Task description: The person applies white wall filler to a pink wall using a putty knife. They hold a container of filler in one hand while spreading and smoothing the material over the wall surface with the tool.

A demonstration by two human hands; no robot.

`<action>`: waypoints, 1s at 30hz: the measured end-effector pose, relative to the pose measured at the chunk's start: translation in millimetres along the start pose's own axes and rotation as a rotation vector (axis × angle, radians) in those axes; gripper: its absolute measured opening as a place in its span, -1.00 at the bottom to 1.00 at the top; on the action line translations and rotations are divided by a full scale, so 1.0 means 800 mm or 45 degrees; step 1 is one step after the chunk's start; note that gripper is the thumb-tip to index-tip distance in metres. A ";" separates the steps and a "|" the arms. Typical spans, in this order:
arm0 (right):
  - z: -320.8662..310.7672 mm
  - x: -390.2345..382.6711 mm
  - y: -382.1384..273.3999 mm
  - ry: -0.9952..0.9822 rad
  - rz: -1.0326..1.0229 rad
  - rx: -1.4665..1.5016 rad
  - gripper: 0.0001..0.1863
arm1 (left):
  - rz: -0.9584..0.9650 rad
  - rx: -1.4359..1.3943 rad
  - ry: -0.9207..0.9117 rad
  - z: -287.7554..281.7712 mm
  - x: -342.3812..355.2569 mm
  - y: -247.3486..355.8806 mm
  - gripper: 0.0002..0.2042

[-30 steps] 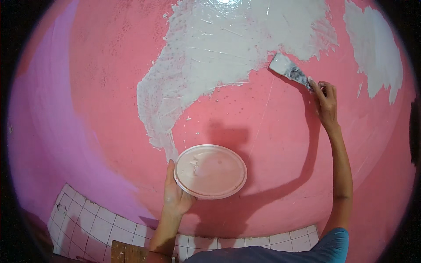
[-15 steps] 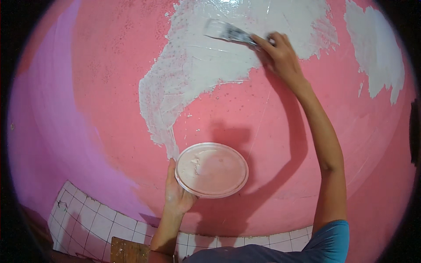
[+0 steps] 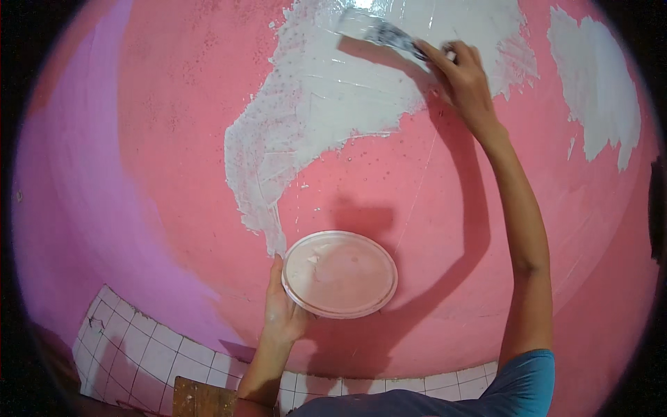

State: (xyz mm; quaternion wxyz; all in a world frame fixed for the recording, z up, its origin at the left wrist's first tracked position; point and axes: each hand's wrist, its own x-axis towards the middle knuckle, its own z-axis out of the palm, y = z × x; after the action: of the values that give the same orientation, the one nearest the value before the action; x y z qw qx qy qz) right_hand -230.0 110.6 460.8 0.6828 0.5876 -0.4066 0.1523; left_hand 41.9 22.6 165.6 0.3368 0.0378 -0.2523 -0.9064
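Observation:
My right hand (image 3: pixel 464 82) grips the handle of a putty knife (image 3: pixel 379 33), raised to the upper part of the pink wall (image 3: pixel 347 187). Its wide blade, smeared with white and a little blurred, points left over a patch of white putty (image 3: pixel 347 97); whether the edge touches the wall I cannot tell. Lower down, my left hand (image 3: pixel 283 309) holds a round, pale plastic lid (image 3: pixel 340 274) by its left rim, thumb at the edge and the other fingers mostly hidden beneath. A few bits of white putty lie on the lid's left side.
Another putty patch (image 3: pixel 596 90) covers the wall at the upper right. Purple paint (image 3: pixel 87 153) runs down the left side. White tiles (image 3: pixel 142 337) line the bottom, with a wooden board (image 3: pixel 203 397) at the lower left. My arm's shadow falls across the wall.
My right hand and the putty knife have moved slightly right and up over the putty. The lid in my left hand appears marginally lower and further right.

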 end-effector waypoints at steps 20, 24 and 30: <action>-0.084 -0.116 0.075 -0.005 0.326 -0.204 -0.46 | -0.114 -0.226 -0.278 -0.018 0.011 -0.002 -0.40; -0.061 -0.075 0.076 -0.036 0.328 -0.215 -0.50 | -0.125 -0.256 -0.244 -0.004 0.007 -0.008 -0.39; -0.076 -0.194 0.062 -0.018 0.490 -0.206 -0.53 | -0.112 -0.212 -0.214 -0.009 0.003 -0.009 -0.44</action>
State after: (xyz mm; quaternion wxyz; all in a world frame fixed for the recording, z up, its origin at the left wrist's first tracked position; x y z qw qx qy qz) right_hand -338.0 221.6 382.0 0.6831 0.4435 -0.5271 0.2427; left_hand 37.9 22.6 156.3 0.2764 -0.0554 -0.2018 -0.9380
